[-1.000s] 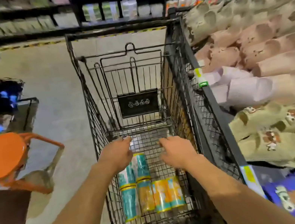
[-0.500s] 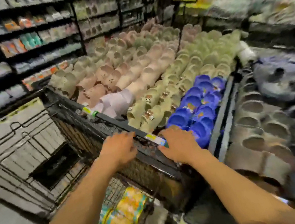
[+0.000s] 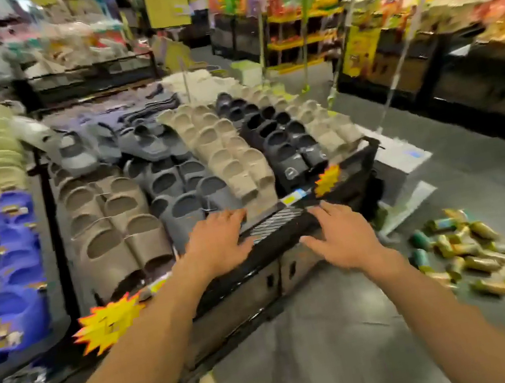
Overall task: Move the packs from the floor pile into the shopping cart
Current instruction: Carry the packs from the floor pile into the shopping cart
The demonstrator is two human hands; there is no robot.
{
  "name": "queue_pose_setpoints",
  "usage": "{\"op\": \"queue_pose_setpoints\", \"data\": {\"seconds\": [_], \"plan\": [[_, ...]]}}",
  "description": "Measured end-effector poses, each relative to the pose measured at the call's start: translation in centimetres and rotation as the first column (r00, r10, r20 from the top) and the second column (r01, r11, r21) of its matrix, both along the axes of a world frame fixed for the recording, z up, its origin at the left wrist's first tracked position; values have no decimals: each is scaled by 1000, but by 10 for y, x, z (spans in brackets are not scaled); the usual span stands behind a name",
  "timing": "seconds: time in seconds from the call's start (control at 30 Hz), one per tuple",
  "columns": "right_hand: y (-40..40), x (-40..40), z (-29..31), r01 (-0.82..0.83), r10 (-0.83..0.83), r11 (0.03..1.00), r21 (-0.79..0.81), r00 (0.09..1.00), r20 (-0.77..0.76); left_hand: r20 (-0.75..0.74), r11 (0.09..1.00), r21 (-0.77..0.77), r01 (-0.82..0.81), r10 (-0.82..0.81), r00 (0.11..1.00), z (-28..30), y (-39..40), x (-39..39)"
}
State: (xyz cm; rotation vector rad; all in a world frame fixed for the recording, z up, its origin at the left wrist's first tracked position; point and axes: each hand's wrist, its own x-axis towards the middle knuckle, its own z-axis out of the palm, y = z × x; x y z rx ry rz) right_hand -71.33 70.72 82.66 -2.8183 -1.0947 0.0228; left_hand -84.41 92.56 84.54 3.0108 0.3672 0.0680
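The pile of packs [image 3: 478,256], teal and yellow, lies on the grey floor at the lower right. My left hand [image 3: 216,245] and my right hand [image 3: 340,236] are both stretched forward with fingers spread and hold nothing. They hover in front of the black edge of the slipper display [image 3: 286,239]. The pile is to the right of my right hand, well apart from it. The shopping cart is out of view. The picture is blurred.
A low display table [image 3: 229,296] full of slippers [image 3: 230,148] in beige, grey, black and blue fills the left and middle. Yellow starburst price tags [image 3: 108,321] hang on its edge. A white step [image 3: 401,165] stands at its right corner. Shelves [image 3: 418,27] line the back right.
My view has swung far to the right, away from the cart and across the slipper display. The cart has left the view and the floor pile has come in. Both hands stay empty.
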Motion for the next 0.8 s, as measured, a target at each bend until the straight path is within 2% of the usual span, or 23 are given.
{"op": "queue_pose_setpoints", "data": {"seconds": [0.17, 0.3, 0.4, 0.5, 0.8], "plan": [[-206, 43, 7, 375, -375, 927, 8, 927, -29, 33, 932, -22, 361, -361, 932, -1, -180, 126], [-350, 45, 2, 638, -636, 770, 24, 770, -49, 6, 818, -36, 574, -575, 818, -8, -310, 197], [-434, 43, 0, 783, -783, 621, -39, 619, -52, -24, 730, -57, 681, -683, 730, -12, -391, 247], [-497, 55, -4, 854, -857, 515, -75, 511, -65, -36, 661, -86, 746, -750, 661, -20, -456, 296], [-588, 174, 1, 923, -924, 380, -56, 375, -81, -41, 532, -76, 844, -847, 530, -35, -585, 455]]}}
